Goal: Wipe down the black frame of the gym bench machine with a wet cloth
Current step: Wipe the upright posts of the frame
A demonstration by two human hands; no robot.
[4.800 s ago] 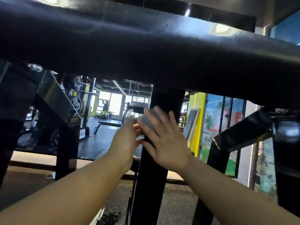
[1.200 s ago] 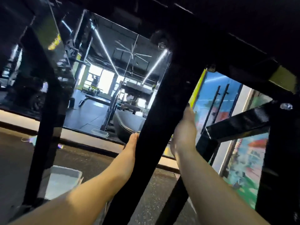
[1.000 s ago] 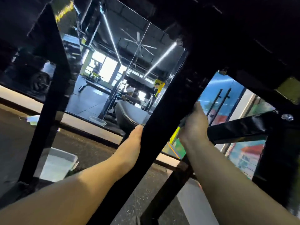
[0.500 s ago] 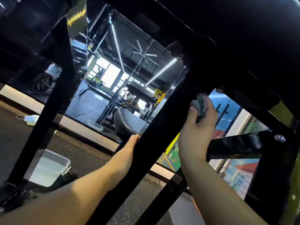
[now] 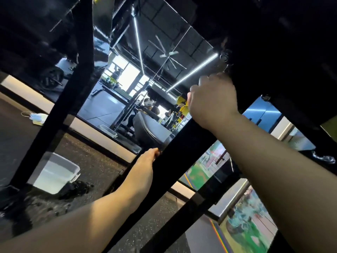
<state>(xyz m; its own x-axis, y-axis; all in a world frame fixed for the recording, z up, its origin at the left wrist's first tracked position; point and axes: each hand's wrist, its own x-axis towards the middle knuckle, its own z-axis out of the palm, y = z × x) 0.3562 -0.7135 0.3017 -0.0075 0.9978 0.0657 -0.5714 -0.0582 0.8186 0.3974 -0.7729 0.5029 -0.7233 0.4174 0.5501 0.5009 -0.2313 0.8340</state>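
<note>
A tilted view from low beneath a gym bench machine. A glossy black square-tube steel frame post (image 5: 175,172) slants from the lower left up toward the upper right, where it meets the dark underside of the bench. The left hand (image 5: 145,167) rests against the post's left edge about midway up, thumb side showing; its fingers go behind the tube, so whether they wrap round it cannot be told. The right hand (image 5: 211,101) is raised higher, at the top of the same post just under the bench, with fingers (image 5: 202,83) curled into a loose fist. A wet cloth is not visible in this hand from here, so what it grips cannot be told.

A second black upright post (image 5: 60,110) stands well apart on the left, leaving a wide open gap between the two posts. In that gap, on the dark speckled rubber floor (image 5: 102,165), sits a translucent white plastic tub (image 5: 54,174) near the left post's foot. A pale face mask (image 5: 37,117) lies on the floor farther left. Beyond is a wall mirror (image 5: 127,84)
</note>
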